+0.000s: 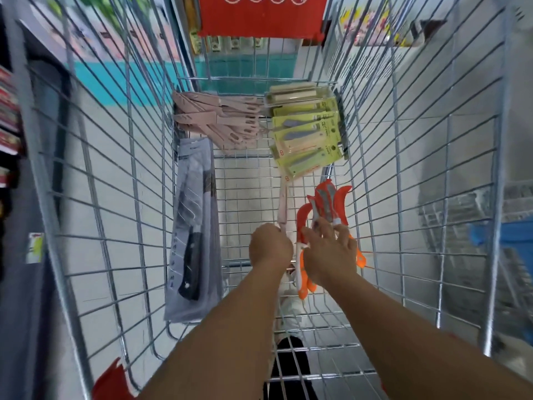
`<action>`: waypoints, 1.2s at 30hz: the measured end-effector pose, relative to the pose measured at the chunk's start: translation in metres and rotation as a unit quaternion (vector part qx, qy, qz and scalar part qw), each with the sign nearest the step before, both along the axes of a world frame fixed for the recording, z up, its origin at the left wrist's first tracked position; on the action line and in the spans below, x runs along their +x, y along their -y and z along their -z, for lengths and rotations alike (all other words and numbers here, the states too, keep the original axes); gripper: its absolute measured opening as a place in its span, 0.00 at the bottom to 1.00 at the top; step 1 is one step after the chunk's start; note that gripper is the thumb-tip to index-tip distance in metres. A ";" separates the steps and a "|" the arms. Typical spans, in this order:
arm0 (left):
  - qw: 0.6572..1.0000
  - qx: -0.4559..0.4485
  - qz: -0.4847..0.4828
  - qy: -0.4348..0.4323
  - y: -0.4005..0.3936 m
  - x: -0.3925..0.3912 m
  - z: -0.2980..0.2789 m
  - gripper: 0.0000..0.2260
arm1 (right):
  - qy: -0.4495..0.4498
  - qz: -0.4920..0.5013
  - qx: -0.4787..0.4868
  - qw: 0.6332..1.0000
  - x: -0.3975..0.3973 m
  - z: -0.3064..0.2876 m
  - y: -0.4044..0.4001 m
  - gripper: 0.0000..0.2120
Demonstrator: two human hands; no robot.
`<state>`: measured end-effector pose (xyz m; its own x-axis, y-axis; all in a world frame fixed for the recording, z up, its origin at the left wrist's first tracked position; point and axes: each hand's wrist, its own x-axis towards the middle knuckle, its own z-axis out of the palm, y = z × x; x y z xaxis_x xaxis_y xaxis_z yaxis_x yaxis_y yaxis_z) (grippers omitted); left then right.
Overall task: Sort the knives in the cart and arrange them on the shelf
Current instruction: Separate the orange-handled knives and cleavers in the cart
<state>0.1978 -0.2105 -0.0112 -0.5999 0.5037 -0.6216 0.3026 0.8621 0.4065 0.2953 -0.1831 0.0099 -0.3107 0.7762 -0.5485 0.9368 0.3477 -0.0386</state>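
Note:
Both my arms reach down into a wire shopping cart (121,174). My left hand (269,246) grips the handle of a single pink knife (283,203) that points away from me. My right hand (328,255) lies on a bunch of orange knives (326,203) with orange sheaths, fingers spread over and between them. A pile of pink knives (219,119) lies at the cart's far left. Green carded knives (308,137) are stacked at the far right. A black-handled knife in a grey pack (193,226) rests along the left wall.
A red sign (259,15) hangs on the cart's far end. Store shelving with goods (8,111) stands to the left. A blue crate (513,235) sits outside the cart on the right. The floor shows through the wire bottom.

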 end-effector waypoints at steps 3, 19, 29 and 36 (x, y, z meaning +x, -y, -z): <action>0.991 0.068 -0.089 0.077 -0.003 -0.008 -0.017 0.13 | -0.105 0.028 0.046 0.993 -0.013 -0.006 -0.002 0.18; 0.986 0.136 -0.095 -0.025 -0.048 -0.098 -0.082 0.13 | -0.335 -0.011 0.029 0.942 -0.120 -0.029 -0.090 0.20; 0.991 -0.051 0.019 -0.121 -0.013 -0.126 -0.050 0.28 | -0.212 -0.176 0.044 0.960 -0.208 0.017 -0.165 0.28; 0.993 -0.030 -0.006 -0.112 0.005 -0.130 -0.037 0.28 | -0.162 -0.180 0.073 0.967 -0.257 0.025 -0.179 0.32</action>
